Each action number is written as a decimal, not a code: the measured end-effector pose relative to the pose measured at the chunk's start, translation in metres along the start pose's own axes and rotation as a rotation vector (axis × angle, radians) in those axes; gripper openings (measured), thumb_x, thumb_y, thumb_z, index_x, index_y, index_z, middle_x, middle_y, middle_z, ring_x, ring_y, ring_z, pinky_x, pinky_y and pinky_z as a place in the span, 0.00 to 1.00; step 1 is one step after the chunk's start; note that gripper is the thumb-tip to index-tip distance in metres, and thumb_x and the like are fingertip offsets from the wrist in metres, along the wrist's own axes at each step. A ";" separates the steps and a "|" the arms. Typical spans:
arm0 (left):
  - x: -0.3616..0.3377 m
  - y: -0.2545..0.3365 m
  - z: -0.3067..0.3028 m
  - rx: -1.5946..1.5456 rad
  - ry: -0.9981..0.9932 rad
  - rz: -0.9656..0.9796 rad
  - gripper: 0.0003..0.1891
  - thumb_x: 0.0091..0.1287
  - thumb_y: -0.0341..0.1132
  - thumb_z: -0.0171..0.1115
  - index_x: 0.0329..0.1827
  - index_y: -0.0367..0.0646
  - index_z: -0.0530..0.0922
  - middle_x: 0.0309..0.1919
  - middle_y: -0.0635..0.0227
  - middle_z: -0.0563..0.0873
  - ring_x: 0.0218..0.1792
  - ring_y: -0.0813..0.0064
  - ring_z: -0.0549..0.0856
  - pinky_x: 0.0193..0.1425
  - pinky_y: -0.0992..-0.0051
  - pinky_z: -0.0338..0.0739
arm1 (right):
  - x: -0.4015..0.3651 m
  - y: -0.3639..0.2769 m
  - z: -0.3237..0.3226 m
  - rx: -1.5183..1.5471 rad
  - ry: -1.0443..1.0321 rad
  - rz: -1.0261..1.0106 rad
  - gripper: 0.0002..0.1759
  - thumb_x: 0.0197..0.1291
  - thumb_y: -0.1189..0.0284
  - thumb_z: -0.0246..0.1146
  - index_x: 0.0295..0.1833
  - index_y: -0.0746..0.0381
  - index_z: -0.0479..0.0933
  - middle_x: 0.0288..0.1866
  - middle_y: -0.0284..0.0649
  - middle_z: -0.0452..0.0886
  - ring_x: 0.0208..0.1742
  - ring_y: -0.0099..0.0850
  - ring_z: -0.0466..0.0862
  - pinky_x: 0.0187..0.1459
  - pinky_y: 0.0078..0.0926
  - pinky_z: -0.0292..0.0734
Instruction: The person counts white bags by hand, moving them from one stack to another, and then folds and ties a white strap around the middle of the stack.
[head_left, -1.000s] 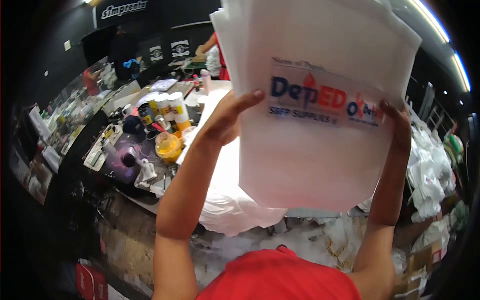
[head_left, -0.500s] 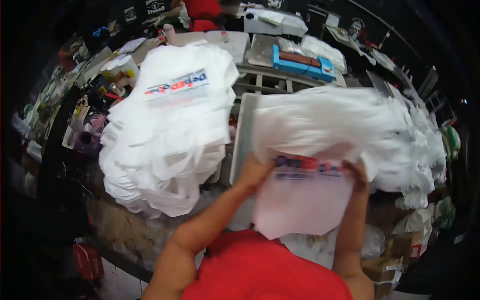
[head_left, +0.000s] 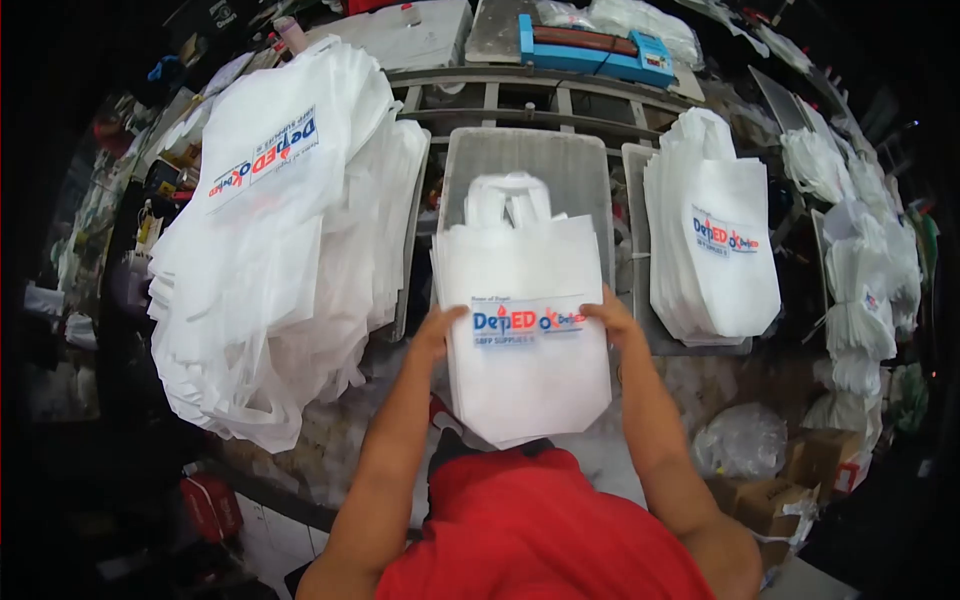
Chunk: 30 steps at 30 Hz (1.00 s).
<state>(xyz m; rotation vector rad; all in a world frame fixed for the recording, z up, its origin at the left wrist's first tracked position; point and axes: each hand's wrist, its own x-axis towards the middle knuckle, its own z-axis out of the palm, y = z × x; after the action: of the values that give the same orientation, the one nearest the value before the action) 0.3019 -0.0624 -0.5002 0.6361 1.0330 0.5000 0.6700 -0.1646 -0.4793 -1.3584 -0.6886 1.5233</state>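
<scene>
A stack of white fabric tote bags [head_left: 530,385] with blue and red print lies on the middle grey board, overhanging its near edge toward my body. My left hand [head_left: 438,330] grips the left side of the bags, thumb on top beside the print. On the opposite side, my right hand [head_left: 614,318] holds their right edge in the same way. The bags' loop handles [head_left: 508,195] point away from me. The undersides of both hands are hidden.
A large, uneven pile of printed white bags [head_left: 255,235] stands to the left. A smaller bag stack [head_left: 710,240] rests on the right board. Beyond a metal frame [head_left: 490,92] sits a blue machine [head_left: 595,50]. Cardboard boxes [head_left: 770,505] are at lower right.
The white bags, blurred and spread out before, now lie squared in one stack between my hands. A separate bag stack shows on the right board. The view has shifted.
</scene>
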 end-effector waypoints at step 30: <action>-0.090 0.149 0.090 0.382 -0.066 0.922 0.14 0.68 0.24 0.63 0.56 0.32 0.79 0.47 0.58 0.88 0.50 0.64 0.88 0.53 0.68 0.83 | -0.056 -0.142 -0.018 -0.544 0.319 -0.538 0.14 0.62 0.76 0.68 0.52 0.70 0.82 0.47 0.43 0.87 0.48 0.31 0.86 0.50 0.29 0.81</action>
<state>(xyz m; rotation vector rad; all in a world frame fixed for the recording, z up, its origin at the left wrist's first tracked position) 0.3311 -0.0360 -0.3083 1.4751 0.7286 1.0806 0.7230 -0.1625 -0.3348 -1.5922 -1.1979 0.6924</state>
